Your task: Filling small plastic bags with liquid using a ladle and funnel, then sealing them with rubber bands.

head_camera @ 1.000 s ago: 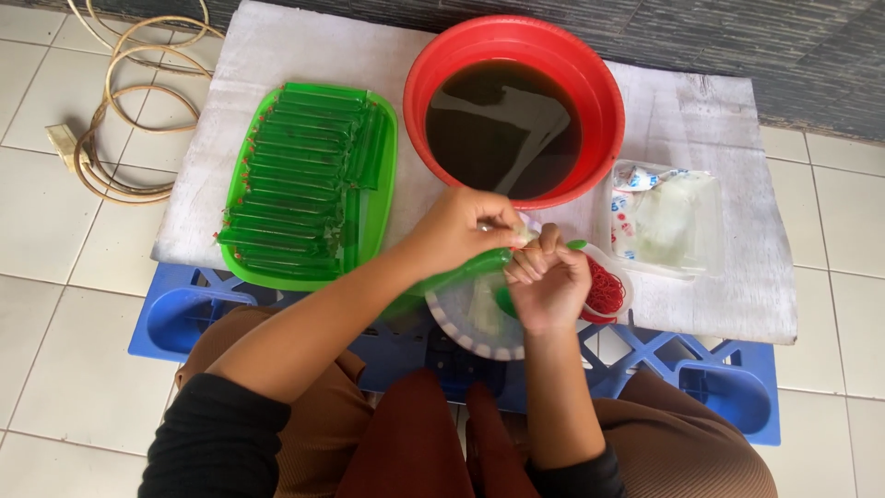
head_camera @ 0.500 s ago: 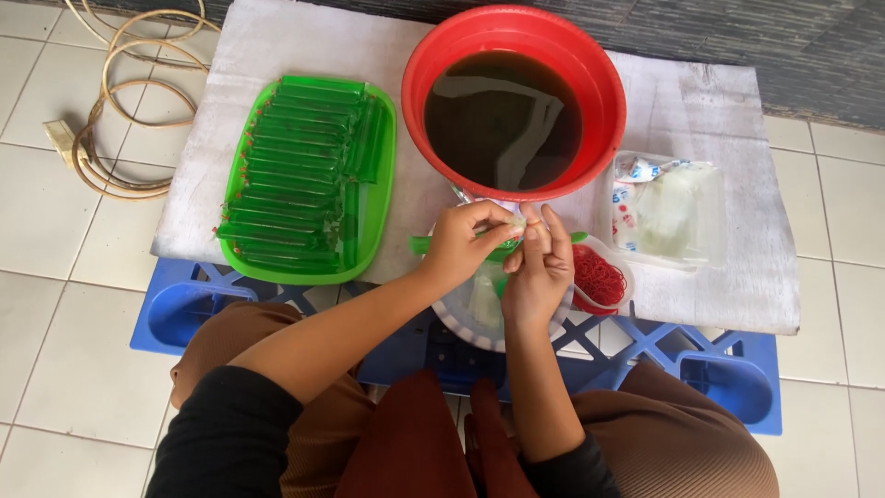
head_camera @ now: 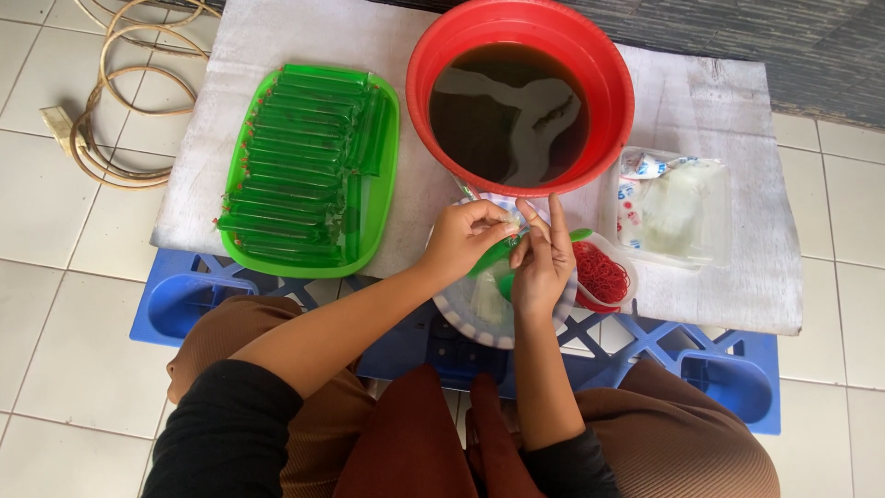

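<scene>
Left hand (head_camera: 466, 238) and right hand (head_camera: 542, 263) met, fingertips pinched together on a green liquid-filled plastic tube (head_camera: 489, 258); red round basin (head_camera: 608, 74) stood just beyond the grip.

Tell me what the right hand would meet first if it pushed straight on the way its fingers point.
Probably the red basin: the right hand points up-table at its near rim, though height is unclear.

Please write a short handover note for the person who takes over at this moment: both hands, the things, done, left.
Left hand and right hand: both pinch one end of a green tube over the plate.
Done: many filled green tubes lie stacked on the green tray.
Left: red basin is nearly full of dark liquid; red rubber bands and empty bags are at the right.
</scene>
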